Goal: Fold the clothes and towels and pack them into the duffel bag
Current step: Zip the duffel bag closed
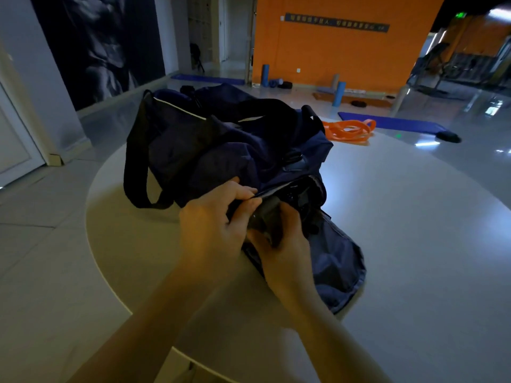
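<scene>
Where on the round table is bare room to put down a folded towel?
Bare patches of the white round table: the wide stretch right of the navy duffel bag, and the near-left edge beside the left hand. Crowded: the bag's near end, where both hands work, right hand, and the far edge by the orange resistance bands.

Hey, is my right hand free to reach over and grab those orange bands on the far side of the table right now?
Probably not yet. The right hand grips a dark item at the duffel bag's near end, and the orange bands lie beyond the bag, which sits between.
</scene>
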`<action>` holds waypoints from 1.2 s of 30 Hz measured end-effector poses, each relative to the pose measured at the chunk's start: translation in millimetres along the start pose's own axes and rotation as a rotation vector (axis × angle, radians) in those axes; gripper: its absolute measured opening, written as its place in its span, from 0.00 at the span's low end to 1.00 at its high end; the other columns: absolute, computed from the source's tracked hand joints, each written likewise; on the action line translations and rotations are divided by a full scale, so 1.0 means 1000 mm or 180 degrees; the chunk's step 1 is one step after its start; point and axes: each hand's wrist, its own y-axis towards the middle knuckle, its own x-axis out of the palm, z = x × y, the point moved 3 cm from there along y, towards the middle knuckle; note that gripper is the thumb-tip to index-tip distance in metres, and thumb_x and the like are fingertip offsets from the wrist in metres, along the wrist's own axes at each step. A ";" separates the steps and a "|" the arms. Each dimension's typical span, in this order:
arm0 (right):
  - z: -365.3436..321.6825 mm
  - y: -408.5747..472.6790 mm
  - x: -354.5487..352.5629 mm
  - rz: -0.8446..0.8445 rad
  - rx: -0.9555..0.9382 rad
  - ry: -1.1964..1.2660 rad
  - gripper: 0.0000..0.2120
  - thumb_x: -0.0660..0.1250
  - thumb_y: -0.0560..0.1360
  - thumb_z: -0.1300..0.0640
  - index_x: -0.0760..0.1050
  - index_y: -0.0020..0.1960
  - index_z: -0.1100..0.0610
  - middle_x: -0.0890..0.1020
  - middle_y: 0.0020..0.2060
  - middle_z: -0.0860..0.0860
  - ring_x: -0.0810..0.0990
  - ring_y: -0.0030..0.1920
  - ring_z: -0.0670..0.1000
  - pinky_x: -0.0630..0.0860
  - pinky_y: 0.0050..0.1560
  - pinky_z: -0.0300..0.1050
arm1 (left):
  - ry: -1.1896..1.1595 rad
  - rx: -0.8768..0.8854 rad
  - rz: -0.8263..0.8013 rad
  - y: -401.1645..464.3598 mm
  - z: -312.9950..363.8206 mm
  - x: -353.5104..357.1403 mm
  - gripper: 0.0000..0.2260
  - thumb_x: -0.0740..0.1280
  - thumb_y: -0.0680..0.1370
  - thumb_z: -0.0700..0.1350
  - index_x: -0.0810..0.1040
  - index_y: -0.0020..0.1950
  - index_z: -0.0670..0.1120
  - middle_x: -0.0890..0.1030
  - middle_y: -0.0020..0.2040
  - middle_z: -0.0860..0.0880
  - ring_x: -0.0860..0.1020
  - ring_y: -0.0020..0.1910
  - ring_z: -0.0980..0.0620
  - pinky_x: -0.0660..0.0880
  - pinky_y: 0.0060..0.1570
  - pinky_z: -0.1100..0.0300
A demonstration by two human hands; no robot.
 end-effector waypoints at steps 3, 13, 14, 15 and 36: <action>-0.003 0.020 0.009 -0.0056 0.0177 -0.0044 0.20 0.67 0.76 0.53 0.67 0.66 0.53 0.75 0.43 0.39 0.76 0.41 0.38 0.70 0.37 0.24 | 0.0028 0.0076 -0.0043 -0.002 0.004 -0.002 0.12 0.64 0.76 0.50 0.82 0.46 0.43 0.83 0.48 0.54 0.76 0.53 0.64 0.75 0.48 0.73; 0.015 0.006 0.002 -0.0063 0.0431 -0.0092 0.28 0.67 0.75 0.60 0.62 0.73 0.51 0.77 0.58 0.46 0.76 0.58 0.45 0.71 0.50 0.30 | -0.0294 -0.0352 0.0034 -0.022 -0.011 0.004 0.09 0.67 0.75 0.47 0.80 0.46 0.41 0.82 0.48 0.52 0.78 0.55 0.60 0.74 0.50 0.73; 0.013 0.003 0.004 -0.0107 0.0459 -0.0028 0.30 0.66 0.76 0.61 0.60 0.74 0.50 0.77 0.57 0.46 0.76 0.56 0.45 0.71 0.49 0.30 | -0.0319 -0.0351 -0.0004 -0.024 -0.011 0.006 0.11 0.66 0.75 0.49 0.80 0.46 0.41 0.82 0.49 0.52 0.79 0.56 0.59 0.74 0.52 0.71; 0.011 0.002 0.007 -0.0132 0.0435 -0.0046 0.29 0.65 0.76 0.61 0.60 0.74 0.50 0.78 0.57 0.47 0.77 0.55 0.46 0.72 0.48 0.32 | -0.0305 -0.0296 -0.0038 -0.027 -0.011 0.008 0.12 0.65 0.76 0.50 0.80 0.47 0.41 0.81 0.49 0.52 0.79 0.57 0.56 0.75 0.54 0.67; -0.025 0.008 -0.119 0.0942 -0.0593 -0.0646 0.14 0.68 0.73 0.50 0.70 0.58 0.43 0.71 0.52 0.36 0.71 0.59 0.43 0.68 0.55 0.36 | 0.0857 0.1222 -0.0690 -0.080 0.060 0.043 0.22 0.56 0.83 0.50 0.84 0.35 0.54 0.85 0.45 0.58 0.84 0.46 0.51 0.77 0.27 0.63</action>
